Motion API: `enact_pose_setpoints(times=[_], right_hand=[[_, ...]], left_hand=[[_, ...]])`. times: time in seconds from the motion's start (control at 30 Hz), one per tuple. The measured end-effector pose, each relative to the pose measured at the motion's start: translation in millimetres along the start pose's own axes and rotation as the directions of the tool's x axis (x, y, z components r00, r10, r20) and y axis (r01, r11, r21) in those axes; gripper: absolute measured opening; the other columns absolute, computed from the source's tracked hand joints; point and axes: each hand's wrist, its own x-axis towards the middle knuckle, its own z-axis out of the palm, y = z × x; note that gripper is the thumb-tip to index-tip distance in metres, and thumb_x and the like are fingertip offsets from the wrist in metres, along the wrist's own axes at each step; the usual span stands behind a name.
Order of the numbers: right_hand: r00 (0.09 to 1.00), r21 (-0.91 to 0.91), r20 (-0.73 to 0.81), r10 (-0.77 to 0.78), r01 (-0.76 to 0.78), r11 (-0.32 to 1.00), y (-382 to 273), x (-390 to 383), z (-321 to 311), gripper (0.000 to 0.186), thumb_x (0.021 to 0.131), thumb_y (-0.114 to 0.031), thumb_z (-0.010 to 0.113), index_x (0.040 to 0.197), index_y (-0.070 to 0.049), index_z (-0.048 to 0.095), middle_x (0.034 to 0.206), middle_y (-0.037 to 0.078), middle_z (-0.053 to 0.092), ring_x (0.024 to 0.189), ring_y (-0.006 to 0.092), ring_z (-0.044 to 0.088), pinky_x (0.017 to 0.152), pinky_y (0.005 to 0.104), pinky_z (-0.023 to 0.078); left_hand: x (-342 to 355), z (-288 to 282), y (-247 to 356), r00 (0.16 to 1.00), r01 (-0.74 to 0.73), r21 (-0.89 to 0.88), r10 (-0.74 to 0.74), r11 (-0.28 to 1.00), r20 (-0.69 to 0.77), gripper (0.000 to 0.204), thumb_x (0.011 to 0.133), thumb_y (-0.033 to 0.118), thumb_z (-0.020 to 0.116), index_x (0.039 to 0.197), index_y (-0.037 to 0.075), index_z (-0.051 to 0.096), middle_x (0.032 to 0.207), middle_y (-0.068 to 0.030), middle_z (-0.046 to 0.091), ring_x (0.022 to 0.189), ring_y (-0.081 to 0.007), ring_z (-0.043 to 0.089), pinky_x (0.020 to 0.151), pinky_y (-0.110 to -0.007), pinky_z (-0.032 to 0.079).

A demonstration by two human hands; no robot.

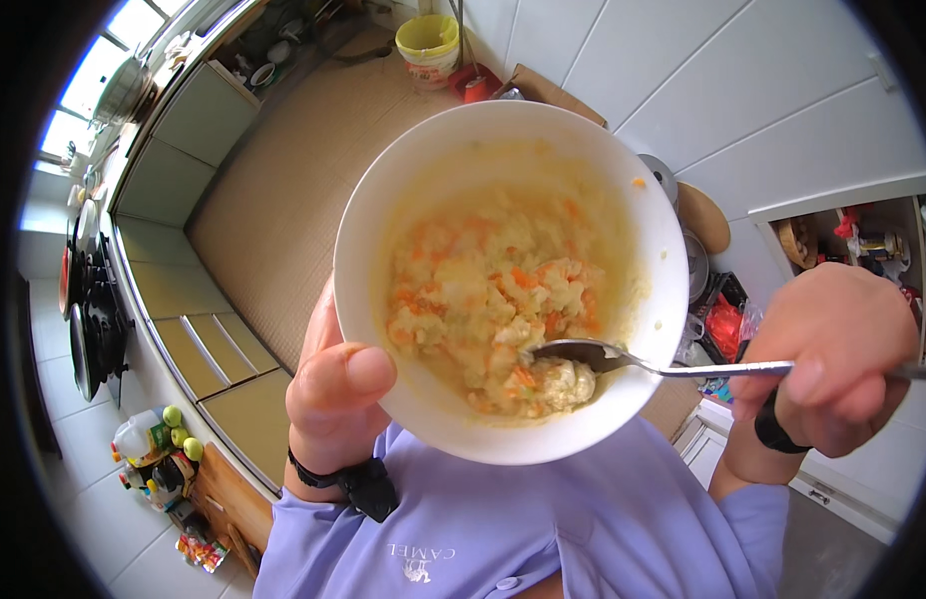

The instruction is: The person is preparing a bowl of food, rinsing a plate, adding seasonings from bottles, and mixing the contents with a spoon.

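Observation:
A white bowl point(656, 275) is held up in front of my body, its open top showing. Inside lies a soft, pale yellow mash point(473, 290) with orange bits like carrot. My left hand point(333, 394) grips the bowl at its lower left, the thumb over the rim and the other fingers mostly hidden beneath. My right hand point(832, 349), at the right, is closed round the handle of a metal spoon point(697, 370). The spoon's tip rests in the mash near the bowl's lower right, partly covered by a lump of it.
Kitchen cabinets point(189, 260) and a counter curve along the left. Bottles point(154, 464) and a wooden board point(229, 489) sit at the lower left. A yellow-lined bucket point(428, 45) stands on the floor at the far side. An open cupboard point(852, 240) holds items at the right.

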Motion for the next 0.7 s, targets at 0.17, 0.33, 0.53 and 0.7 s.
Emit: enact_pose_setpoints(times=[0.17,0.33,0.53,0.7], right_hand=[[0.819,0.296,-0.454,0.351,-0.233,0.926,10,-6,43,0.028,0.095,-0.024,0.04,0.084,0.001,0.044,0.061,0.018,0.055,0.034,0.016,0.046,0.03,0.0223,0.04],[0.694,0.476,-0.511,0.508,-0.264,0.839,21,-3,64,0.03,0.097,-0.024,0.035,0.085,0.002,0.044,0.061,0.018,0.055,0.033,0.015,0.045,0.03,0.0211,0.038],[0.559,0.601,-0.591,0.582,-0.176,0.779,19,2,56,0.034,0.098,-0.028,0.033,0.087,0.0,0.047,0.063,0.015,0.056,0.032,0.012,0.045,0.03,0.0193,0.038],[0.621,0.549,-0.641,0.451,-0.04,0.835,22,-6,39,0.033,0.098,-0.028,0.033,0.089,-0.001,0.049,0.064,0.013,0.055,0.031,0.0097,0.041,0.027,0.0182,0.036]], left_hand=[[8,14,3,0.994,-0.009,0.185,0.03,0.983,-0.109,0.083,0.066,0.032,0.064,0.132,-0.004,0.03,0.128,-0.0169,0.044,0.117,-0.0263,0.045,0.096,-0.037,0.038],[8,10,1,0.986,0.008,0.274,0.037,0.962,-0.16,0.09,0.063,0.034,0.067,0.135,-0.002,0.026,0.131,-0.0143,0.041,0.121,-0.0235,0.041,0.1,-0.035,0.033],[6,15,0,0.983,-0.004,0.281,0.055,0.96,-0.176,0.093,0.061,0.035,0.069,0.135,-0.002,0.026,0.132,-0.0142,0.04,0.122,-0.023,0.04,0.1,-0.035,0.033],[2,17,2,0.982,0.012,0.224,0.031,0.975,-0.185,0.091,0.061,0.034,0.068,0.134,-0.003,0.028,0.131,-0.0148,0.041,0.12,-0.0234,0.042,0.098,-0.034,0.035]])
